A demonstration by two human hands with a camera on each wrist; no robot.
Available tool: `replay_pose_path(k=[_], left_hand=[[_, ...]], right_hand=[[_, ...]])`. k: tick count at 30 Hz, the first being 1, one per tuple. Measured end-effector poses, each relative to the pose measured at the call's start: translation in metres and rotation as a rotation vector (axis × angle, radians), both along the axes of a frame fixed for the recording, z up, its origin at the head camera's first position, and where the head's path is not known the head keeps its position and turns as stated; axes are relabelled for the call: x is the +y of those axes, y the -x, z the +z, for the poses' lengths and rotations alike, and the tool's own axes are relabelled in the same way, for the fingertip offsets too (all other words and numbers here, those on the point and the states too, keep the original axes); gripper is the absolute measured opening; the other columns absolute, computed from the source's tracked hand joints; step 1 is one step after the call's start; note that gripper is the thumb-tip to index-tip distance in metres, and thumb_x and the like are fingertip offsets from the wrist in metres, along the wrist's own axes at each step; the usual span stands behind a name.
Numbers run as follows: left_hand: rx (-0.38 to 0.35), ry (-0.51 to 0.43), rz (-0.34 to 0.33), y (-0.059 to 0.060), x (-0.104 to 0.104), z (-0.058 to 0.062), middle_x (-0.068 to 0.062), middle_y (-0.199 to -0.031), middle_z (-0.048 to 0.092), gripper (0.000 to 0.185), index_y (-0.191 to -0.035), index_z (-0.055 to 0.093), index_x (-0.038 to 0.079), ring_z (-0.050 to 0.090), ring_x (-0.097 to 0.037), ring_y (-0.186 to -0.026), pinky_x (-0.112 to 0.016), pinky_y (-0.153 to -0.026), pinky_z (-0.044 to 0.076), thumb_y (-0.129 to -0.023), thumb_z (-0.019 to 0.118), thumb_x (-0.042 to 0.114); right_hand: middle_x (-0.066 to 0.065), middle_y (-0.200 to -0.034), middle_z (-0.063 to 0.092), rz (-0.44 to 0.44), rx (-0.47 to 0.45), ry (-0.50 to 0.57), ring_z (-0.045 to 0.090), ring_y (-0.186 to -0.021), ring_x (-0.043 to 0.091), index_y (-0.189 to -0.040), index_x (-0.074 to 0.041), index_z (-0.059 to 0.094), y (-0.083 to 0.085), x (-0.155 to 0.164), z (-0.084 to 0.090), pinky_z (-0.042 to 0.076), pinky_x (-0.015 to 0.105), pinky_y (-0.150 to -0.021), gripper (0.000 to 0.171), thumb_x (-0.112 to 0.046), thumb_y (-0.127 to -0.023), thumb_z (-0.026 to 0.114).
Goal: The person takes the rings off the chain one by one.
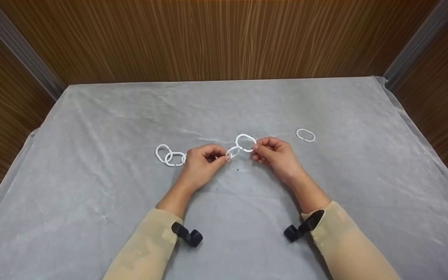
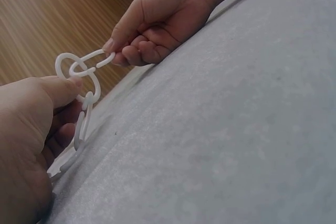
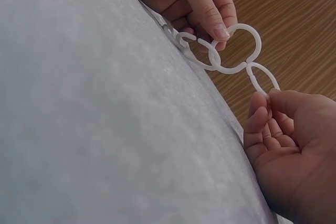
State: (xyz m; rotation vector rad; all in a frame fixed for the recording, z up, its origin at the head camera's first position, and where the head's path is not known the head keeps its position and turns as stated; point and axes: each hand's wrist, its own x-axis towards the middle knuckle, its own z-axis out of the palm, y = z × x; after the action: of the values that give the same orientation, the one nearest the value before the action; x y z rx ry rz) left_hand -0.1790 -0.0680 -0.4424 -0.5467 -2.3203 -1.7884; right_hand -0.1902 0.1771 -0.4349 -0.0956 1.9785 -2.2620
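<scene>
Nearest the camera: two beige sleeves [image 1: 146, 249], each carrying a dark wrist clip [image 1: 187, 234], resting low over the grey cloth [image 1: 91, 217] that covers the counter.

Left hand [image 1: 202, 163]: thumb and fingers curled, pinching the near end of a chain [image 1: 233, 151] of white oval links. In the right wrist view the thumb presses on the crossing of two links, likely to steady them where they join. The rest of the chain trails left from under this hand and lies flat on the cloth, ending in two linked ovals [image 1: 169, 156].

Right hand [image 1: 276, 153]: fingertips pinch the end link [image 1: 246, 142], which is held just clear of the cloth. In the left wrist view this link shows a gap in its side close to the fingertips; the grip near the gap seems meant to control the opening. Whether the link is fully hooked in or only partly, I cannot tell.

Both hands sit close together at the middle of the counter, the chain spanning between them.

Farther right, well apart: one loose link [image 1: 305, 135], flat on the cloth.

Beyond: wood-grain wall [image 1: 224, 39].
</scene>
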Motion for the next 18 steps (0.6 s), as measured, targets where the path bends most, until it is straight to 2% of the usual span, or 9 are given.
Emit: replay_pose_path(k=[11, 18], left_hand=[[-0.005, -0.007, 0.005, -0.001, -0.002, -0.001, 0.0, -0.083, 0.076, 0.005, -0.092, 0.081, 0.007, 0.065, -0.015, -0.075, -0.025, -0.07, 0.051, -0.09, 0.085, 0.009], [-0.011, -0.012, 0.001, 0.0, 0.0, -0.001, 0.002, -0.083, 0.076, 0.005, -0.092, 0.081, 0.007, 0.064, -0.014, -0.075, -0.025, -0.07, 0.051, -0.09, 0.085, 0.009]], right_hand=[[0.005, -0.079, 0.071, -0.017, -0.025, -0.022, 0.067, -0.071, 0.012, -0.099, 0.002, 0.067, 0.002, -0.003, 0.003, 0.054, 0.022, -0.066, 0.004, 0.001, -0.103, 0.065], [0.003, -0.076, 0.07, -0.058, 0.002, -0.121, 0.065, -0.069, 0.011, -0.101, 0.003, 0.066, 0.003, 0.003, 0.02, 0.053, 0.022, -0.065, 0.005, -0.002, -0.102, 0.068]])
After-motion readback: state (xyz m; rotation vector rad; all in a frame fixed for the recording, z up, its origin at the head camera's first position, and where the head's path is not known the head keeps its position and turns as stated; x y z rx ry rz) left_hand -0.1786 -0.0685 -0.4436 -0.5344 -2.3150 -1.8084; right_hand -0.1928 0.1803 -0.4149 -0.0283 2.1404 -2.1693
